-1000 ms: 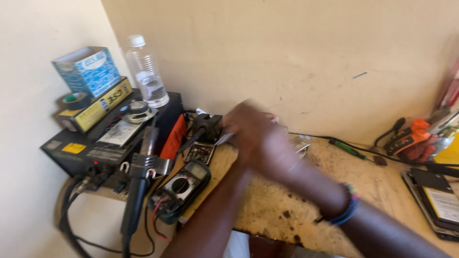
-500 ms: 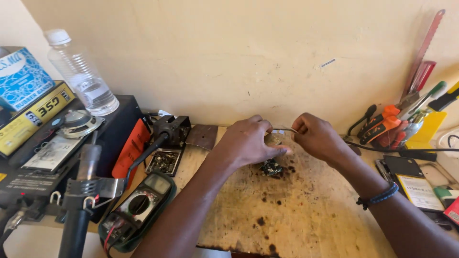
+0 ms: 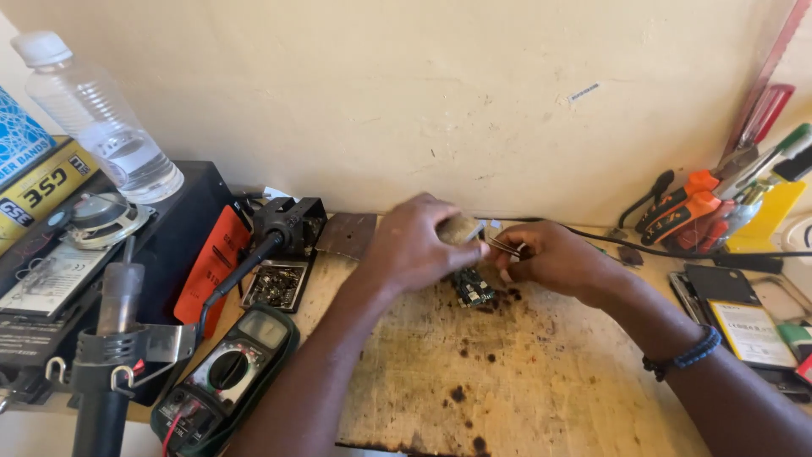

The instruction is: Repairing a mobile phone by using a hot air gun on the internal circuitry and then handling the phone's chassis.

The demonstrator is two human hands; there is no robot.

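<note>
Hands closed in over the small circuit board (image 3: 474, 289) since half a second ago.
Left hand (image 3: 414, 245) grips a tan block, right hand (image 3: 554, 261) pinches tweezers (image 3: 504, 246); board lies on the scorched bench (image 3: 507, 381), multimeter (image 3: 227, 372) left.

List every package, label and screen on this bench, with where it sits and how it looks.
Blue box: far left edge, patterned, atop the stack.
Yellow box: under the blue one, black lettering.
Meter screen: grey rectangle on the green-edged multimeter, front left.
Orange label: tilted against the black unit.
Yellow-labelled flat pack: right, beside the right hand's forearm.
</note>
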